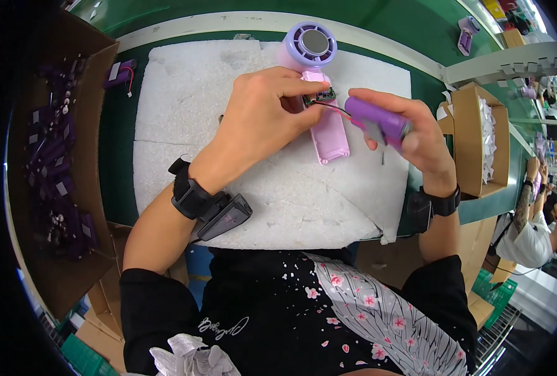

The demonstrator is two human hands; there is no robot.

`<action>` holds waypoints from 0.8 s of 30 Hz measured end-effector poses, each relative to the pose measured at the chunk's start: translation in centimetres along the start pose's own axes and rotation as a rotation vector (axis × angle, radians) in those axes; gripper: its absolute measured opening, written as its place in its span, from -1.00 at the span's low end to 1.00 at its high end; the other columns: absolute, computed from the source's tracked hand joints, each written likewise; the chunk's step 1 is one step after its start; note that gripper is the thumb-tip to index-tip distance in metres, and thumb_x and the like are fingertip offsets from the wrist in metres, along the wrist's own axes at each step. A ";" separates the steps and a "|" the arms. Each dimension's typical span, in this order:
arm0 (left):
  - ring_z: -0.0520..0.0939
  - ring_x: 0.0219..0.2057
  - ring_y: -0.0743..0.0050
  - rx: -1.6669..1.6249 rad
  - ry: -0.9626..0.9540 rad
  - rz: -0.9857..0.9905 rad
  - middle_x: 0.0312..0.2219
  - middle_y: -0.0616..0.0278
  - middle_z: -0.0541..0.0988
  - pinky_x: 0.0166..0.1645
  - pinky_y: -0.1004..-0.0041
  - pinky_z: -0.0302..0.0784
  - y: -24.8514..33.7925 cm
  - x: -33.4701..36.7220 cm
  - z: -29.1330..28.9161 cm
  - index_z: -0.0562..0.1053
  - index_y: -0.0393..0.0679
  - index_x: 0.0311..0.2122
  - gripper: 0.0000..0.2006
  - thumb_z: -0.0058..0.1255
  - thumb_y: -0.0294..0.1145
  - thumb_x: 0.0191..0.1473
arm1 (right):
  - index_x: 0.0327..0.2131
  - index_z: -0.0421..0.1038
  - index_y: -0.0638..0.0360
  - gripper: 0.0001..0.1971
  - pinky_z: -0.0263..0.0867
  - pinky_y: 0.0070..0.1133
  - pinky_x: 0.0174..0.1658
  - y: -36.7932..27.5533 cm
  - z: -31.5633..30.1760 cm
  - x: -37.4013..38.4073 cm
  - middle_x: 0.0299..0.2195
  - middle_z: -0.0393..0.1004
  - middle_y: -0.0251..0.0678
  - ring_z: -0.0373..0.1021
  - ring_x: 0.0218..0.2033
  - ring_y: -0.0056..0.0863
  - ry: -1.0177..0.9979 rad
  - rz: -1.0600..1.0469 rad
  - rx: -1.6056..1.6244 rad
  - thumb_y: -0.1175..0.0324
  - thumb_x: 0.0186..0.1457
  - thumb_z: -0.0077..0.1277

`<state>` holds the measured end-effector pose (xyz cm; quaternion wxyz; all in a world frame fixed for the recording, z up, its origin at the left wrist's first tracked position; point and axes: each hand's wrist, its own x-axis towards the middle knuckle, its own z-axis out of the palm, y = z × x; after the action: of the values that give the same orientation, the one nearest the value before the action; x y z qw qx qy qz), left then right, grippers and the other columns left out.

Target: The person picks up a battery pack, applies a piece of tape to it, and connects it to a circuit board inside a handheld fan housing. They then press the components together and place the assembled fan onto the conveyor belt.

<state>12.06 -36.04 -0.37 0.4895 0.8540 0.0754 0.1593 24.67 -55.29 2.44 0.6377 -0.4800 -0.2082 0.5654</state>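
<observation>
Between the forearms (158,229), the near part of the white foam sheet (303,200) leaves room to pass — though the black device (225,216) on the left wrist (208,170) juts in. Farther out, thin wires (337,108) bridge the pink handle (330,136) and the purple cylinder (375,118) in the right hand (425,128); large carton (96,144) left, small carton (466,141) right.

"How's the light around the left fingers (297,88)?"

"Bright and fairly even. The white foam board (184,138) beneath them is pale, its shadows soft."

"And far left of them?"

"Dimmer; the carton (96,169) is shaded inside."

"Any blur?"

"The purple battery (375,119) is smeared between the right fingers (378,98). Well beyond those, edges bend, and black surrounds the fisheye circle."
</observation>
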 end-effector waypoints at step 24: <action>0.54 -0.52 0.16 0.082 0.023 0.169 -0.48 0.05 0.54 -0.40 0.42 0.45 -0.2 0.2 -0.1 0.53 -0.21 -0.28 -0.79 -0.01 -0.52 -0.10 | -0.09 0.34 0.18 -0.41 0.32 -0.58 -0.16 1.7 2.5 0.7 -0.04 0.26 -0.23 0.31 -0.18 -0.42 0.051 -0.398 -1.149 0.58 -0.37 0.16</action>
<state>12.22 -35.83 -0.51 0.4381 0.8747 0.0152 0.2068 21.92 -53.82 1.93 0.3749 -0.7125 -0.5505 0.2207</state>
